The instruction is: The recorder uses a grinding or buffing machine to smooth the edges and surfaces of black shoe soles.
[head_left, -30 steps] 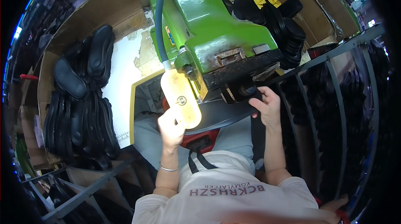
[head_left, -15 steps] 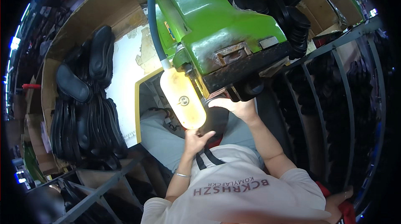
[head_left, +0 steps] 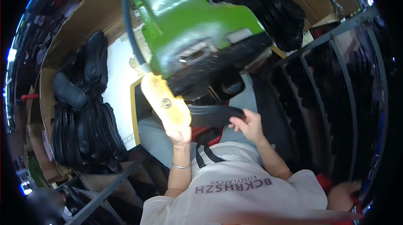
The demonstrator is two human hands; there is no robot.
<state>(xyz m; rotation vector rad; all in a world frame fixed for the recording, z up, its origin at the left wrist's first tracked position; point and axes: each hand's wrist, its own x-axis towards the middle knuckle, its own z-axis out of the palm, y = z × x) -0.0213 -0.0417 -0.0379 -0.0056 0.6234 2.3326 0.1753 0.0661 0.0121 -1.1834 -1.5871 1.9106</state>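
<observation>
In the head view, a white tabletop (head_left: 115, 92) bears piled black soles (head_left: 86, 130) at left, beside a green machine (head_left: 201, 25). Below its head, a long dark strip (head_left: 216, 117) spans the space above the lap. The right hand (head_left: 250, 126) has its fingers closed around the strip's right end. The left hand (head_left: 179, 136) is at the yellow lamp's (head_left: 166, 102) lower end, its grip hidden; I cannot tell what it holds.
</observation>
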